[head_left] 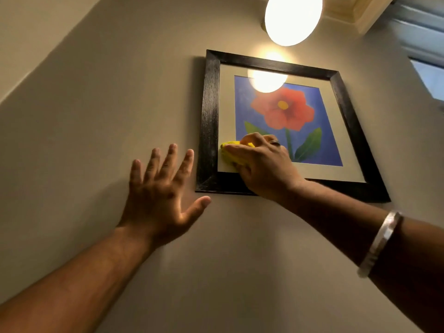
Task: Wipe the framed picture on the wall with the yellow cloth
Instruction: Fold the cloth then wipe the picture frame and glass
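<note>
Yellow cloth (231,153) is bunched under our right hand (262,164), its fingers (236,149) curled down on it and pressing it against the glass at the lower left corner of the framed picture (211,121), which we judge is the wiping contact. Our left hand (161,191) lies just beside the frame with fingers spread wide and holding nothing, flat toward the wall (96,116), likely for balance. Above, a round wall lamp (293,18) glares off the glass; nothing blocks the rest of it.
</note>
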`<action>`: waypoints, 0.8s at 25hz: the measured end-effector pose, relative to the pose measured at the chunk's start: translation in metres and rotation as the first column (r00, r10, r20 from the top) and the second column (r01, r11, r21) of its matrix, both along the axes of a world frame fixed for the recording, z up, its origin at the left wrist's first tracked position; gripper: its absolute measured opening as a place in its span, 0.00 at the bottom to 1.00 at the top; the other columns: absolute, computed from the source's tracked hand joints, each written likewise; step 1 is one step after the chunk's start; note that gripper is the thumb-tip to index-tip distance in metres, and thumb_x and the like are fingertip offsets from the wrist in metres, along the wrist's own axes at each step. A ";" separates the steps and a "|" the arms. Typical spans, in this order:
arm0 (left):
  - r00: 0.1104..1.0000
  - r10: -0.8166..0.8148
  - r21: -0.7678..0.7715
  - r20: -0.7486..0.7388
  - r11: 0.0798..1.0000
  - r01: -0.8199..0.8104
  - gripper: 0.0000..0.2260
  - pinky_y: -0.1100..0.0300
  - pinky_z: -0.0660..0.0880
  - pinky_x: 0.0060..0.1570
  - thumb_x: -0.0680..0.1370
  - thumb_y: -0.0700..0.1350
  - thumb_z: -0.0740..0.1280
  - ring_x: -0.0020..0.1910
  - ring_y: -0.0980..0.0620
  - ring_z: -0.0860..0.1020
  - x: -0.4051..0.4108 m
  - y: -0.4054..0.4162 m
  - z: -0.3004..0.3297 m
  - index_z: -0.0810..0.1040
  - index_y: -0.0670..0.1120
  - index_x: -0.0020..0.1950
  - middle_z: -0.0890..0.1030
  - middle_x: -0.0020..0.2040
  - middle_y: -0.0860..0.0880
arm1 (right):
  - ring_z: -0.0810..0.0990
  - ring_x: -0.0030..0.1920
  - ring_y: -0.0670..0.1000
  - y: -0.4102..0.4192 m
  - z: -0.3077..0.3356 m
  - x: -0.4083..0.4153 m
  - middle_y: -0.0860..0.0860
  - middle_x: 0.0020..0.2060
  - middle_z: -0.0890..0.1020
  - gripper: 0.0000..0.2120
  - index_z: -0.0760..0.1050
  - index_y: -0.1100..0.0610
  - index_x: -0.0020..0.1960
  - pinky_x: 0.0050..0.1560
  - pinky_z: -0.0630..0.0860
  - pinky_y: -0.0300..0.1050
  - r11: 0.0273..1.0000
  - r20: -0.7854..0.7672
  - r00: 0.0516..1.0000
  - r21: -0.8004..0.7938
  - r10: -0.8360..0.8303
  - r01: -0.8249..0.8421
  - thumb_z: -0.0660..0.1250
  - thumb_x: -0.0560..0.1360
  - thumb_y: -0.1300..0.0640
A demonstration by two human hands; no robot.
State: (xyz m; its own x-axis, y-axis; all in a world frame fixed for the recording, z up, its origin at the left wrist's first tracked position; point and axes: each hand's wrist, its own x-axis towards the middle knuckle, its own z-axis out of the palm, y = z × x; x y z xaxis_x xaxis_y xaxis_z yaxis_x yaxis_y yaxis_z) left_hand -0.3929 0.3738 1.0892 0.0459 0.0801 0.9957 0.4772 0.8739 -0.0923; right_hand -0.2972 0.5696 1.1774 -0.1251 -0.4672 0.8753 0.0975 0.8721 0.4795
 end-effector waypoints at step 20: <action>0.999 -0.019 0.116 0.042 0.993 0.014 0.34 0.42 0.49 0.76 0.76 0.67 0.41 0.78 0.45 0.57 0.007 0.047 0.002 0.50 0.54 0.80 0.59 0.79 0.47 | 0.68 0.73 0.60 0.125 0.056 0.028 0.55 0.72 0.72 0.20 0.69 0.45 0.70 0.70 0.68 0.55 0.990 0.023 0.990 -0.002 0.140 -0.140 0.58 0.79 0.45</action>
State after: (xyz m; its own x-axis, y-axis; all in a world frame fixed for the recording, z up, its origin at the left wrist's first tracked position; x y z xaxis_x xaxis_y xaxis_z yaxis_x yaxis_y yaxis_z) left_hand -0.3858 0.4203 1.0915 0.0029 -0.0364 0.9993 0.4929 0.8695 0.0302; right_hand -0.2696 0.6943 1.2336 -0.0787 -0.4814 0.8730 -0.0365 0.8765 0.4800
